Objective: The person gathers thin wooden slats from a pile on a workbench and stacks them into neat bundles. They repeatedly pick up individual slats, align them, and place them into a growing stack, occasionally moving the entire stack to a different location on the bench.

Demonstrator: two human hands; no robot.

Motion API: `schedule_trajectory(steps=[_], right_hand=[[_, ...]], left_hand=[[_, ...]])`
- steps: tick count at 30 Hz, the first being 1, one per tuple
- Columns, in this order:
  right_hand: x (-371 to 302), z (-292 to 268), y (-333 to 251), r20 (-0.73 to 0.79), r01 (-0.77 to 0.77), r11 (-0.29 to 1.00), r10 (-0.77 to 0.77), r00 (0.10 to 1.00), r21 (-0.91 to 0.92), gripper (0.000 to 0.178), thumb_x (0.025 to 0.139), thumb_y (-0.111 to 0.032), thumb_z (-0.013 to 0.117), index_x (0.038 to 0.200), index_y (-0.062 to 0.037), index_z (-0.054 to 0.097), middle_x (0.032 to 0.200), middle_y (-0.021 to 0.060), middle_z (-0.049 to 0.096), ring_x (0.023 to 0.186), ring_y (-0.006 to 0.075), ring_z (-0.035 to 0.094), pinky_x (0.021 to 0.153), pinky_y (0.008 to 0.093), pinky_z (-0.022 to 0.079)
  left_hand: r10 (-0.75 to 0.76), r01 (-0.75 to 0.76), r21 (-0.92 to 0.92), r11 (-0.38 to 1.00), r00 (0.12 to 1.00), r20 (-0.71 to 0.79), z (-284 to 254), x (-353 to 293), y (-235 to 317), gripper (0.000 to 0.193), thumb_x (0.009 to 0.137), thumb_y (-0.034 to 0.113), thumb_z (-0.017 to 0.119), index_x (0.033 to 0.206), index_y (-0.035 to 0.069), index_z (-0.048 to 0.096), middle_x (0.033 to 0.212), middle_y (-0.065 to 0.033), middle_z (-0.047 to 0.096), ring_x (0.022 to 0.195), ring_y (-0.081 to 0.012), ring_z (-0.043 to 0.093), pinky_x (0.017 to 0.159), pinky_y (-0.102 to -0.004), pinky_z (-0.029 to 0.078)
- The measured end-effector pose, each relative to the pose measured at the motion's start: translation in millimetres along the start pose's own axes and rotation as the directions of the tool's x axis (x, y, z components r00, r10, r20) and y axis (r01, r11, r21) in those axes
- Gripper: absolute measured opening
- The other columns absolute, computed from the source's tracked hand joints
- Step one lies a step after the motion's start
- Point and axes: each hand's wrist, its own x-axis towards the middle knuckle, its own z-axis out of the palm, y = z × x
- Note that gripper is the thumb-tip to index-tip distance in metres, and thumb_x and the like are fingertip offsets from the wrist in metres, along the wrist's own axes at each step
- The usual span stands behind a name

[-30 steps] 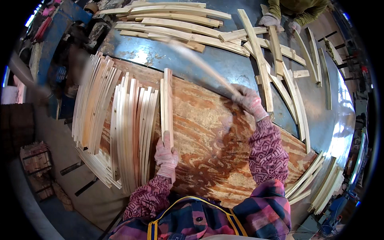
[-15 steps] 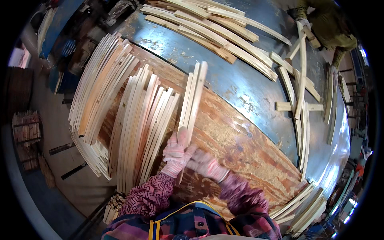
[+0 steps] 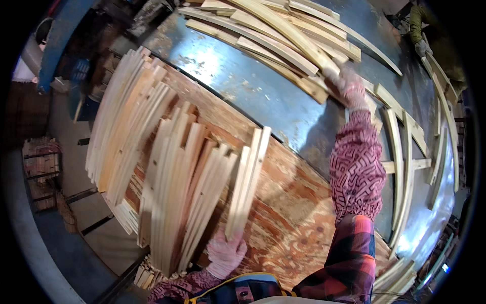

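Observation:
My left hand (image 3: 226, 253), in a pale pink work glove, is at the near end of a small bunch of pale wooden strips (image 3: 248, 182), closed over it and hiding that end. The strips lie side by side, pointing away from me, right of a larger row. My right arm stretches far forward over the blue metal table. There my gloved right hand (image 3: 350, 86), blurred by motion, closes around the near end of a long wooden strip (image 3: 288, 30), which slants across the top of a loose pile of strips (image 3: 248, 43).
Rows of stacked strips (image 3: 174, 187) cover the left of the worn plywood board (image 3: 288, 223). Crossed strips (image 3: 405, 142) lie on the blue table (image 3: 217, 58) at right. A co-worker's gloved hand (image 3: 422, 48) holds strips at the far right. More bundles (image 3: 45, 175) stand low at left.
My right hand has left my left hand's side and reached far forward to the pile. My left hand and the small bunch have come nearer to me. The co-worker has shifted right.

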Motion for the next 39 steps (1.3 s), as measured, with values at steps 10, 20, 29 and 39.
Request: schedule_trajectory(steps=[10,20,29,39], right_hand=[[-295.7,-29.8,113.4,0.205,-0.051,0.886,0.162,0.965,-0.461,0.079,0.079,-0.054,0.069,0.147,-0.0222,0.041,0.124,0.0171,0.059,0.115,0.0309,0.058,0.101,0.042,0.047],[-514.2,113.8,125.4,-0.05,0.12,0.656,-0.124,0.991,0.745,0.037,0.094,-0.013,0.06,0.13,-0.0057,0.059,0.118,0.0145,0.065,0.096,0.0187,0.064,0.082,0.0311,0.053],[-368.5,-6.7,148.2,0.093,-0.292,0.95,0.303,0.949,-0.111,0.054,0.091,-0.043,0.063,0.138,-0.0175,0.056,0.136,0.0149,0.058,0.129,0.0354,0.05,0.109,0.0404,0.039],[-484.4,22.8,111.2,0.598,-0.604,0.32,0.128,0.791,0.73,0.05,0.096,-0.02,0.058,0.141,-0.002,0.046,0.11,0.0208,0.067,0.08,0.0219,0.069,0.067,0.0307,0.061]], left_hand=[[-0.011,0.008,-0.035,0.999,0.995,-0.098,10.9,-13.6,1.4,0.065,0.077,0.028,0.07,0.138,0.016,0.051,0.126,-0.027,0.047,0.107,-0.0456,0.054,0.085,-0.0514,0.051],[0.363,-0.002,-0.995,0.101,0.931,0.035,21.9,13.3,119.6,0.067,0.094,0.019,0.063,0.152,0.01,0.031,0.148,-0.0182,0.04,0.128,-0.0274,0.049,0.103,-0.0368,0.047],[0.095,0.32,-0.946,-0.044,0.944,0.315,-15.4,-13.6,129.4,0.064,0.083,0.014,0.072,0.137,-0.008,0.046,0.128,-0.0228,0.059,0.118,-0.0291,0.058,0.1,-0.0384,0.05],[-0.178,0.188,0.053,0.981,0.972,-0.156,27.4,-99.7,36.0,0.056,0.072,0.011,0.075,0.125,0.012,0.06,0.129,-0.0127,0.055,0.121,-0.0305,0.05,0.102,-0.041,0.044]])
